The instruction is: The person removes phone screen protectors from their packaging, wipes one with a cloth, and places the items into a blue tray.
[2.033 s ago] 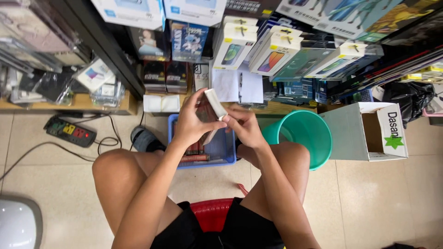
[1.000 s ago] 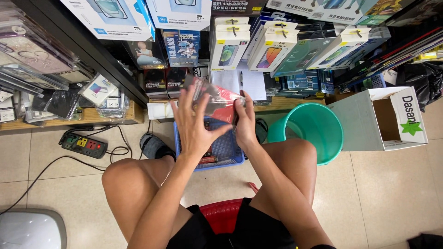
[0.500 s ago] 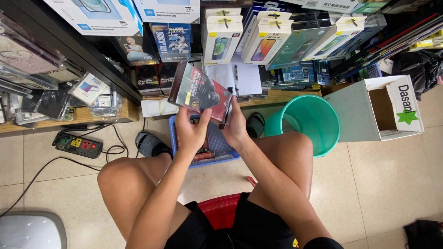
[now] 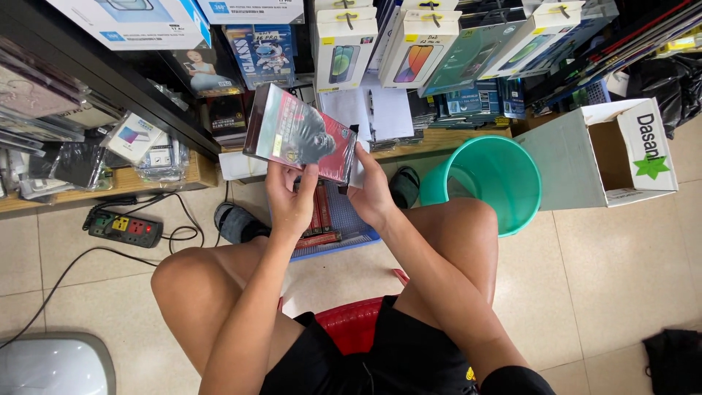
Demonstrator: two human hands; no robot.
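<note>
we hold the flat red-and-black packet (image 4: 300, 143) up over the blue tray (image 4: 344, 219), our left hand (image 4: 291, 197) pinching its lower edge, our right hand (image 4: 373, 194) clamped on its right corner. with such shallow edge grips it could slip and drop into the tray. its long axis runs left to right, dipping rightward, face toward us.

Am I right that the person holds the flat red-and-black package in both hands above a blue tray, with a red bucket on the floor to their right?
Not quite. The head view shows the bucket is teal-green, not red. The rest holds: left hand and right hand hold the package above the blue tray.
</note>
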